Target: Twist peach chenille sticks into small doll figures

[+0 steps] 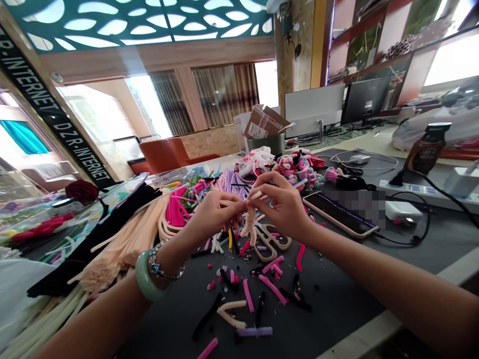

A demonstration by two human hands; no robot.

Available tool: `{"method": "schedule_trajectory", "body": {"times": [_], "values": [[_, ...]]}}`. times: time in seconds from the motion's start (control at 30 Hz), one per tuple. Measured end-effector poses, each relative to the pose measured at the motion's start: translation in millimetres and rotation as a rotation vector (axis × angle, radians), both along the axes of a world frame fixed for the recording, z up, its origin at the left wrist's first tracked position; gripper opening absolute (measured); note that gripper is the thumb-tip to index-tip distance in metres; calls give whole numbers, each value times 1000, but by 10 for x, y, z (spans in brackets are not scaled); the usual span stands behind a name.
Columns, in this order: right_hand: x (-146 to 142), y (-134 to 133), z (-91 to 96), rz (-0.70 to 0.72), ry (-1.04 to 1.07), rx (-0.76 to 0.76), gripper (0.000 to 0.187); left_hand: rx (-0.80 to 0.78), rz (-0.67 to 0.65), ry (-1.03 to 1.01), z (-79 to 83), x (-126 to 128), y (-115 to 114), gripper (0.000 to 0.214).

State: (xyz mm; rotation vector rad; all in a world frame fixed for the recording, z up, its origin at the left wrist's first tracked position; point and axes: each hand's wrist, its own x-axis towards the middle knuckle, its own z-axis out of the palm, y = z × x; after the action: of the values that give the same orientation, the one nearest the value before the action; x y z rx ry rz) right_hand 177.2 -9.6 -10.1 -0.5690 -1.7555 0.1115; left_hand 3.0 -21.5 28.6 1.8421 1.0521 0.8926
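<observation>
Peach pipe cleaner point(248, 225) hangs in a twisted, branching shape just below my fingers, held up between my two hands. My left hand point(215, 213) is curled nearly closed, thumb and fingers pinching its upper end, and my right hand point(279, 205) pinches there too, fingertips pressed together, with a pale strand poking out past them. A jade bangle point(147, 275) and a beaded bracelet point(166, 262) sit on my left wrist. Right under the twist lie scissors point(269, 243) on the dark mat point(329, 299), among cut bits point(247, 294) of pink, black, yellow and lilac pipe cleaner. Left of my hands lie a black bundle point(93, 239), a peach bundle point(123, 254) and a hot pink bundle point(175, 209), with a lilac bundle point(234, 184) beyond. Further back, a cardboard box point(266, 124) sits tilted in a green bin point(267, 144). To my right, a phone point(339, 214) lies on the mat near a power strip point(422, 192), a white charger point(402, 211) and a brown bottle point(426, 149). Behind them stand two monitors point(364, 99), and an orange sofa point(164, 154) sits by the windows point(224, 94).
</observation>
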Motion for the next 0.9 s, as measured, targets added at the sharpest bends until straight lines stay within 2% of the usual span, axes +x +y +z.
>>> {"method": "schedule_trajectory", "body": {"times": [0.07,0.27,0.5,0.6,0.73,0.9], "values": [[-4,-4,-1,30,27,-52,8,46,18,10,-19,7,-13,30],[-20,-4,-9,118,105,-146,27,227,76,75,-77,23,-59,26],[-29,26,-2,173,142,-299,23,465,176,166,-146,46,-85,22],[-24,26,21,178,142,-357,27,504,189,180,-158,50,-87,23],[-9,34,41,156,35,-420,22,518,188,151,-162,52,-87,19],[-1,86,10,243,-41,-554,41,531,197,132,-174,56,-83,16]]}}
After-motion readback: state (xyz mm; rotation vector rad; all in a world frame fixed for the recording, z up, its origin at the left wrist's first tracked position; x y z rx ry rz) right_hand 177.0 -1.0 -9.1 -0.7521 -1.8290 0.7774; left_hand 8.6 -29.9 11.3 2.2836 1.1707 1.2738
